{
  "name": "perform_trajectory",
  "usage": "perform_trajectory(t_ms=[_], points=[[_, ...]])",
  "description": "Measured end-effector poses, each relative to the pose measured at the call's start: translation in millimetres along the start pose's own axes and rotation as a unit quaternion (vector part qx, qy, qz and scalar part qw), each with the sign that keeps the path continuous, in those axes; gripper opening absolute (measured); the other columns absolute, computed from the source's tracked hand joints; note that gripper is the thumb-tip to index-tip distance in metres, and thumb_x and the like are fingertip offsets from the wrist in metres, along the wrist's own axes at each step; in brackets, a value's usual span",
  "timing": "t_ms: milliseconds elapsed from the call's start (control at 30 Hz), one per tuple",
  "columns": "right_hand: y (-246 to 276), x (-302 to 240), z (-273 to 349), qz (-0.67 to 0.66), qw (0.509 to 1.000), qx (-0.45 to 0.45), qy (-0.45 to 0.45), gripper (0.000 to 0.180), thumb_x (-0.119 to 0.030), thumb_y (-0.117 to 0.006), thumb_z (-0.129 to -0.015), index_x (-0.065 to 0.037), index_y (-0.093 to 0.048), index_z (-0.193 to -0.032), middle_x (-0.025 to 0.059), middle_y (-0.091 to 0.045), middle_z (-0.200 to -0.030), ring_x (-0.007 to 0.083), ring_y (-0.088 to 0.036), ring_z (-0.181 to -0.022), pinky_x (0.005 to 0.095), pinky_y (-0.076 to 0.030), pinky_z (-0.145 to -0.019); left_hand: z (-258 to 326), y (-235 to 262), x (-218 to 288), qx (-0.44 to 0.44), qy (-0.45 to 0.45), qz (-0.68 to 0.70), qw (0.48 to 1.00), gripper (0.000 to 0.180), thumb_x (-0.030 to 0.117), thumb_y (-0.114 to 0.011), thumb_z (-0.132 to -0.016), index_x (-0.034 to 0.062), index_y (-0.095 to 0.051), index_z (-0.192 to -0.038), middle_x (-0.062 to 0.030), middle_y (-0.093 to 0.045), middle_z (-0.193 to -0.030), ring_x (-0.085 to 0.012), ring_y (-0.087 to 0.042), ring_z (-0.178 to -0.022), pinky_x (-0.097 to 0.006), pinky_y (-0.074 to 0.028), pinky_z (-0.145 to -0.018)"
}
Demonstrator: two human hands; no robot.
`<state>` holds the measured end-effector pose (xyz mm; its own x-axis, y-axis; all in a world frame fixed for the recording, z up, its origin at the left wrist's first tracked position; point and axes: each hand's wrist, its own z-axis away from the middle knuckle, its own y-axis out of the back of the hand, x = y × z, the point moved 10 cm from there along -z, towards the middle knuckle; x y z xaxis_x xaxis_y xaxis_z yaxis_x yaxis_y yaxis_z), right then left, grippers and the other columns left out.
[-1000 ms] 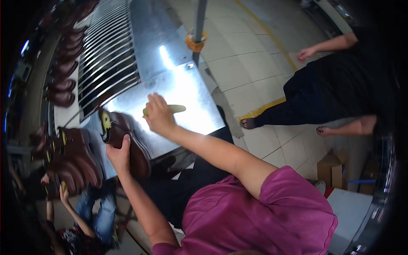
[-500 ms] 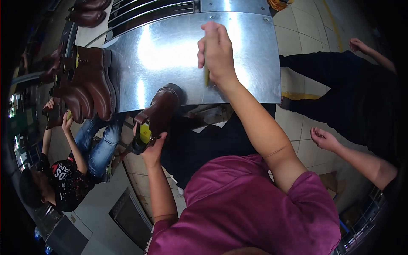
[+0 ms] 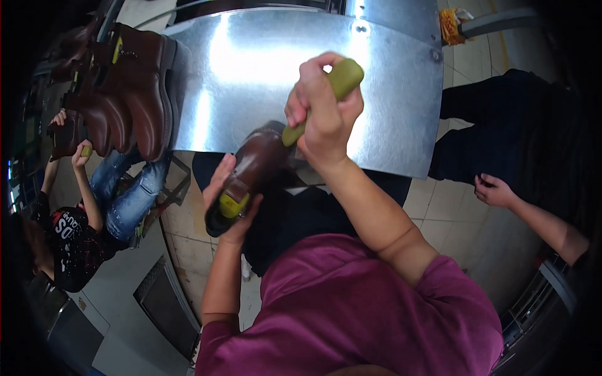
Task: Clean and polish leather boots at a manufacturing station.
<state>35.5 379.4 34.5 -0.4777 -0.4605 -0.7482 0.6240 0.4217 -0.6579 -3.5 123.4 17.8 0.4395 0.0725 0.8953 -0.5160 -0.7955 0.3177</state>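
Note:
My left hand (image 3: pixel 236 227) grips a dark brown leather boot (image 3: pixel 257 156) around its ankle, thumb on one side and fingers on the other. The boot's opening, with a yellow-green label, faces me, and its toe points away over the near edge of the metal table (image 3: pixel 251 81). In my right hand (image 3: pixel 329 122) is a long olive-yellow pad, perhaps a sponge (image 3: pixel 346 78); its exact kind is unclear. The pad slants down through my closed fingers, and its lower end is at the boot's toe; whether they touch, I cannot tell.
Several brown boots (image 3: pixel 147 100) stand at the table's left. Beyond them a co-worker (image 3: pixel 72 244) holds a boot and a small olive piece. Another person in dark clothes (image 3: pixel 495 125) is at the right. An orange-yellow bundle (image 3: pixel 453 26) sits past the table's far right corner.
My right hand has come down with the olive pad, from over the table to the boot's toe. The boot has tilted slightly in my left hand, and the whole view has shifted.

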Motion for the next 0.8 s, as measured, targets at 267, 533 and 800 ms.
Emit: perform_trajectory(t_ms=[267,533,800], points=[[-7,36,-38,-0.07,0.989,0.016,-0.129,0.027,-0.024,-0.069,-0.099,-0.01,-0.051,-0.112,0.0003,-0.046,-0.067,0.0098,-0.046,-0.047,0.0269,-0.039,-0.042,-5,-1,2,-0.009,-0.074,-0.045,0.996,0.067,0.026,-0.089,-0.084,0.0069,-0.05,-0.135,-0.0232,-0.062,-0.142,-0.0419,-0.056,-0.137,-0.057,-0.039,-0.118],[-44,48,-42,0.044,0.983,-0.104,-0.142,0.022,-0.019,-0.069,-0.098,-0.009,-0.056,-0.113,-0.0022,-0.044,-0.065,0.0079,-0.044,-0.045,0.024,-0.037,-0.041,-21,2,11,-0.039,-0.085,-0.027,0.995,0.059,0.017,-0.087,-0.082,0.0063,-0.055,-0.13,-0.0222,-0.066,-0.137,-0.0424,-0.058,-0.134,-0.058,-0.04,-0.116],[7,-80,-47,0.047,0.994,-0.102,0.002,0.021,-0.022,-0.058,-0.104,-0.004,-0.058,-0.114,-0.0002,-0.043,-0.062,0.0096,-0.045,-0.044,0.0257,-0.039,-0.039,-79,-49,108,-0.196,-0.283,-0.176,0.922,0.043,0.019,-0.077,-0.076,0.0119,-0.072,-0.118,-0.0108,-0.068,-0.13,-0.0344,-0.058,-0.133,-0.056,-0.043,-0.113]])
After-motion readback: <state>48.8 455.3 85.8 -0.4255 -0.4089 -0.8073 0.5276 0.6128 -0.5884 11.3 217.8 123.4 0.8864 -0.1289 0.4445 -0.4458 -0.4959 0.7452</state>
